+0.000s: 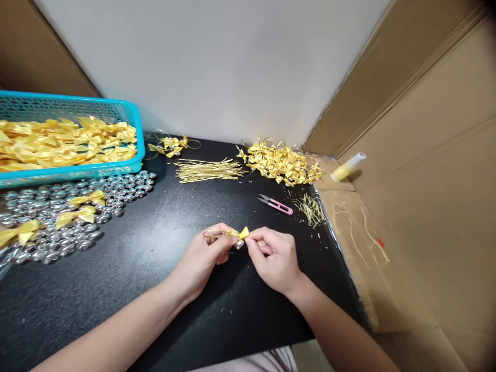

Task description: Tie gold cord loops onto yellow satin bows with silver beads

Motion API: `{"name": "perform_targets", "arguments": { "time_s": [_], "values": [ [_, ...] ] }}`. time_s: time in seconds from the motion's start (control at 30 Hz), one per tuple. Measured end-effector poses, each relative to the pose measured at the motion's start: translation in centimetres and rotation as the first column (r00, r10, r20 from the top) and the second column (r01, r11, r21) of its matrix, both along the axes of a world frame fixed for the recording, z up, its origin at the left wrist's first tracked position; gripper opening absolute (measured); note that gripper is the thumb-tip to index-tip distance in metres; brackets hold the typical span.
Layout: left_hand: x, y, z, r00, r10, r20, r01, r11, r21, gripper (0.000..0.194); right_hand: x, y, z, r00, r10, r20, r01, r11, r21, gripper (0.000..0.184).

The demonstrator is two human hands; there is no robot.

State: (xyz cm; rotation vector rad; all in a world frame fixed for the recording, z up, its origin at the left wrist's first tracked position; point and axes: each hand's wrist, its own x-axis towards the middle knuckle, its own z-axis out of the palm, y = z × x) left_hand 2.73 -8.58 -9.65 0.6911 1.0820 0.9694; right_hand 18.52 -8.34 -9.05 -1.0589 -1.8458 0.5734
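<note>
Between my hands, above the black table, is a yellow ribbon bow with a silver bead under it and a gold cord loop standing out to the left. My left hand is closed, pinching the bow's left side between thumb and fingers. At the bow's right end my right hand is closed too, its thumb and index fingertip pressed together on the ribbon tip. The fingers hide part of the bow and where the cord joins it.
A blue basket of yellow bows stands at back left, with silver beads before it. Gold cords, finished bows, pink thread snips and cord scraps lie behind my hands. Cardboard walls the right side.
</note>
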Motion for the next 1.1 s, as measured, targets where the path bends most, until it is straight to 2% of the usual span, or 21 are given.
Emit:
{"name": "perform_targets", "arguments": {
  "time_s": [0.4,0.77,1.1],
  "values": [
    [0.17,-0.21,0.25,0.998,0.031,0.059,-0.032,0.999,0.003,0.018,0.02,0.13,0.06,1.0,-0.002,-0.017,0.002,1.0,-0.011,0.015],
    [0.06,-0.21,-0.06,0.998,0.035,0.043,-0.035,0.999,0.011,0.015,0.25,0.25,0.16,1.0,-0.004,0.02,0.003,0.999,0.051,0.015],
    [-0.05,-0.18,-0.15,0.999,0.032,-0.02,-0.032,0.999,0.002,0.012,0.64,0.39,0.17,0.997,0.043,0.072,-0.049,0.994,0.096,0.016]
  ]
}}
